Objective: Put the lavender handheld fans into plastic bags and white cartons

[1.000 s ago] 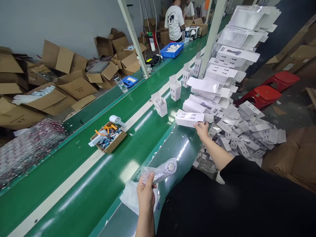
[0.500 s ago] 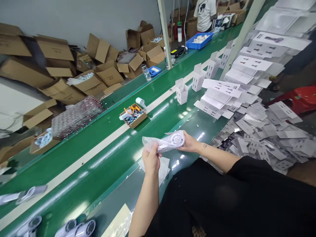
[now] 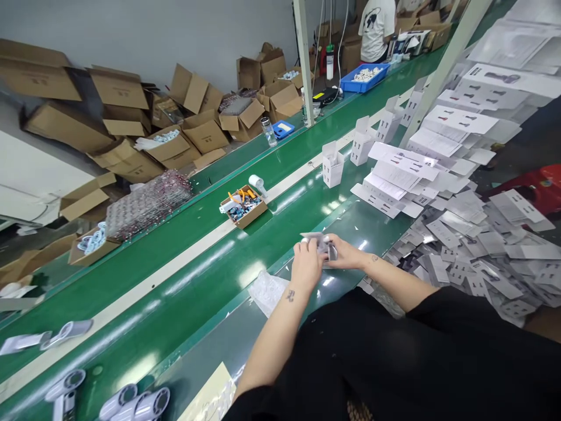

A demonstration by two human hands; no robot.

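Both my hands meet over the green conveyor belt (image 3: 188, 304). My left hand (image 3: 307, 266) and my right hand (image 3: 344, 254) are closed round a small white device (image 3: 322, 244), largely hidden between the fingers. A crumpled clear plastic bag (image 3: 267, 289) lies on the belt just left of my left wrist. Flat white cartons (image 3: 394, 175) lie stacked to the right of my hands.
Upright opened white boxes (image 3: 332, 164) stand along the belt. A small cardboard tray of tools (image 3: 243, 206) sits left of them. White devices (image 3: 135, 403) lie at the near left. Loose white card inserts (image 3: 473, 234) are heaped right. Brown cartons (image 3: 127, 117) pile beyond the belt. A person (image 3: 376, 26) stands far off.
The clear bag that wrapped the device now lies on the belt. My hands have come together round the bare device. One second ago my right hand reached to the flat cartons.
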